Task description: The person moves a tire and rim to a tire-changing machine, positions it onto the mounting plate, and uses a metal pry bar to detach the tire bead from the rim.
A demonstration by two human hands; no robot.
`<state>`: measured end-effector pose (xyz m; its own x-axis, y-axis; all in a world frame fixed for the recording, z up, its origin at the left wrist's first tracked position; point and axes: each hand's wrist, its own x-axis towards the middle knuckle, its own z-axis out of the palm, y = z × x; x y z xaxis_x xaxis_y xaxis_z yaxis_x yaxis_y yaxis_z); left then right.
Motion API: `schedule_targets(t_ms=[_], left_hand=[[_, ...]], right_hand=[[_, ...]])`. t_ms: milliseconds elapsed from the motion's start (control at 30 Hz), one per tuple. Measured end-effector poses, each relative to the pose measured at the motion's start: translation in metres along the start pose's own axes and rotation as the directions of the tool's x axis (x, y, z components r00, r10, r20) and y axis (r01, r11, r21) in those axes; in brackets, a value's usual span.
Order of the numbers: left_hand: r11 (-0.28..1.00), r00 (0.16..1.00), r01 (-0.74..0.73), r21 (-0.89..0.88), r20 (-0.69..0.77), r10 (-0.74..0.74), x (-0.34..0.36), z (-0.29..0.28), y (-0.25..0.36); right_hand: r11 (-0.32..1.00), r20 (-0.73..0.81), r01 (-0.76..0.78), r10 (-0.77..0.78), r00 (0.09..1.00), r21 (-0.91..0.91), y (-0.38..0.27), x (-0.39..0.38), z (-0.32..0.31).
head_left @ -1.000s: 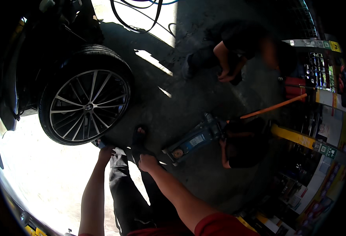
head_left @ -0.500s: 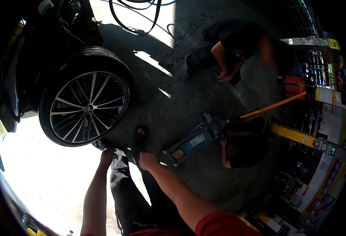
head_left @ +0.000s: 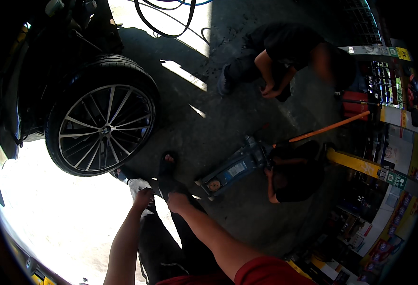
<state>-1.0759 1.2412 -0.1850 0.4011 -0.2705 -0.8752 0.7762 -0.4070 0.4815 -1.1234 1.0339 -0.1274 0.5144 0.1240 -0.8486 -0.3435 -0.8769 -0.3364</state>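
Observation:
My left hand [head_left: 144, 197] is closed, its fingers curled against my dark trousers [head_left: 156, 237] near the left knee. Just to its right, my right hand [head_left: 176, 202] is also closed, with its knuckles over the right trouser leg. What either hand holds, if anything, is hidden. Ahead and to the left, a car wheel [head_left: 105, 129] with a black tyre and slim silver spokes stands apart from both hands. My feet in dark sandals [head_left: 168, 164] are on the floor beside it.
A blue floor jack [head_left: 232, 173] with an orange handle [head_left: 330, 127] lies right of my feet. One person crouches behind it [head_left: 297, 175]; another in dark clothes [head_left: 285, 47] bends over farther off. Stocked shelves [head_left: 384, 209] line the right side. Black hoses [head_left: 166, 31] hang at the top.
My left hand has moved right and closer to me, from beside the lower leg to the knee, nearer the right hand. The right hand has barely shifted.

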Motion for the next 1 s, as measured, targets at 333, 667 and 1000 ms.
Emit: schedule_targets(t_ms=[333, 667, 1000], left_hand=[[0.983, 0.997, -0.037, 0.183, -0.062, 0.049, 0.011, -0.044, 0.020], [0.974, 0.995, -0.087, 0.211, -0.025, 0.095, -0.001, -0.028, 0.018], [0.995, 0.997, 0.061, 0.076, -0.060, -0.056, -0.007, -0.015, 0.024]], right_hand=[[1.000, 0.030, -0.018, 0.018, 0.999, -0.001, -0.003, -0.002, -0.014], [0.999, 0.103, 0.036, -0.037, 0.994, 0.004, -0.013, -0.010, -0.003], [0.997, 0.199, 0.060, -0.050, 0.979, -0.044, -0.011, -0.007, -0.009]])
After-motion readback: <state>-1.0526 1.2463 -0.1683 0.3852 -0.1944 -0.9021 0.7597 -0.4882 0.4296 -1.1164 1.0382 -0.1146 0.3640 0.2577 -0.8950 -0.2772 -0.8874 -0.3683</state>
